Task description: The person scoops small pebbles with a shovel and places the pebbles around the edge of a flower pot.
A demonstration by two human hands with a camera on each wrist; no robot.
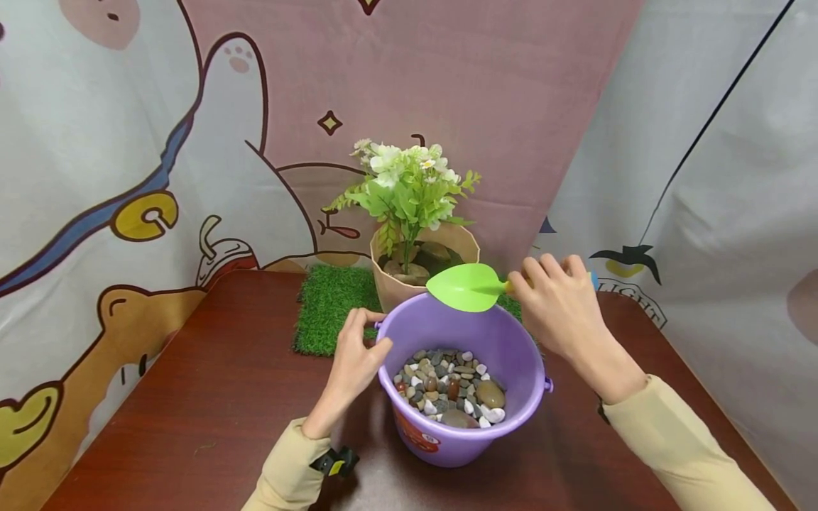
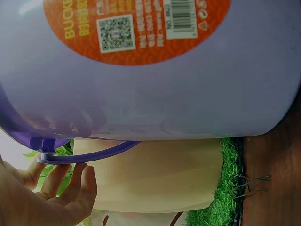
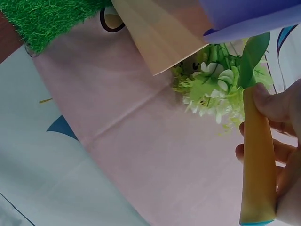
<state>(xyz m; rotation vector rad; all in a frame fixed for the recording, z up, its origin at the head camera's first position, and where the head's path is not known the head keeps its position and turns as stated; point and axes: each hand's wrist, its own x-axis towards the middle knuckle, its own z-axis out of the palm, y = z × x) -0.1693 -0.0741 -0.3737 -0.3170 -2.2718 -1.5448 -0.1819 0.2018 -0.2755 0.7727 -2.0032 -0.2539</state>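
Note:
A purple bucket (image 1: 460, 447) stands on the table with pebbles (image 1: 447, 387) inside, mixed with a few larger stones. My left hand (image 1: 355, 358) holds the bucket at its left rim, its fingers by the purple handle (image 2: 103, 153). My right hand (image 1: 562, 305) grips the yellow handle (image 3: 257, 160) of a toy shovel. The shovel's green blade (image 1: 468, 287) points left above the bucket's far rim, and no stones show on it. Just behind the bucket is a beige pot (image 1: 473, 245) with stones and a white-flowered plant (image 1: 409, 188).
Green artificial turf (image 1: 332, 305) lies under and beside the pot. The brown table (image 1: 224, 397) reaches back to a cartoon-printed cloth (image 1: 460, 85), which hangs close behind the plant and along both sides.

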